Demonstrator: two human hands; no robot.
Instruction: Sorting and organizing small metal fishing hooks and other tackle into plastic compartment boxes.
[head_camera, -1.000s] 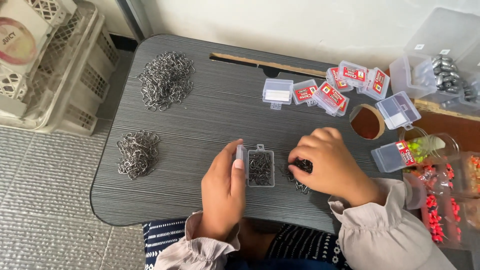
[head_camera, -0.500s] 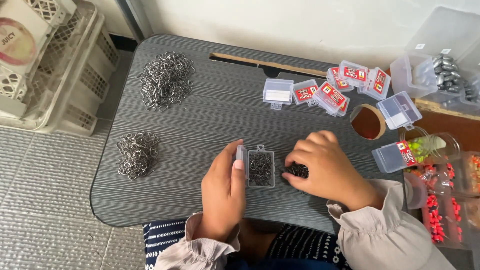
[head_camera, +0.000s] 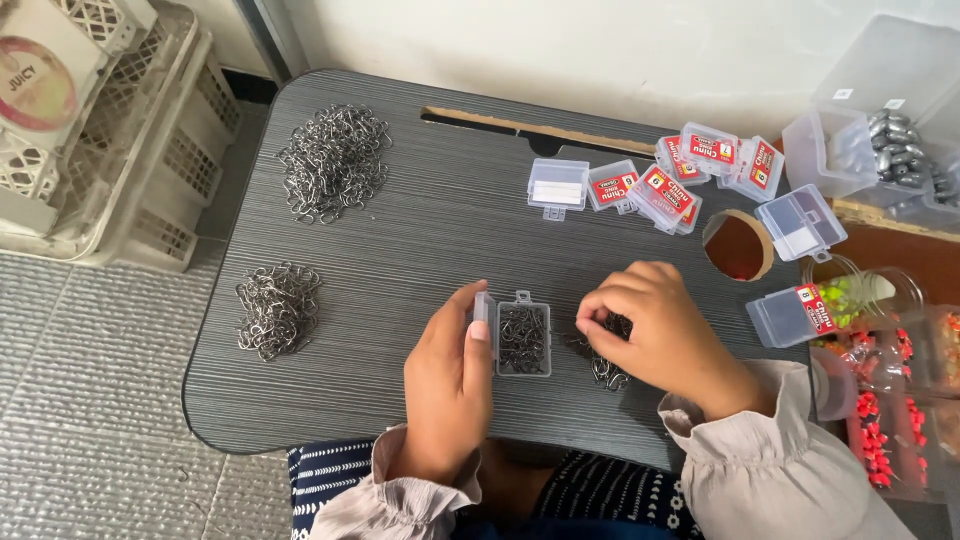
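A small clear plastic box (head_camera: 523, 340) filled with dark metal hooks lies open on the grey striped lap table (head_camera: 420, 230). My left hand (head_camera: 452, 375) holds the box by its left side, thumb on the lid. My right hand (head_camera: 655, 335) rests just right of the box, fingers pinched over a small heap of loose hooks (head_camera: 603, 368); some hooks lie under the palm.
Two larger hook piles lie at the far left (head_camera: 333, 160) and near left (head_camera: 278, 308). Several small clear boxes with red labels (head_camera: 672, 185) sit at the back right beside a round hole (head_camera: 738, 245). White crates (head_camera: 110, 130) stand left; bins of lead weights (head_camera: 890, 145) and bright beads (head_camera: 880, 420) stand right.
My right hand shifted slightly over the loose hooks, gathering them and then lifting its fingers a little. The left hand and the box stayed still.
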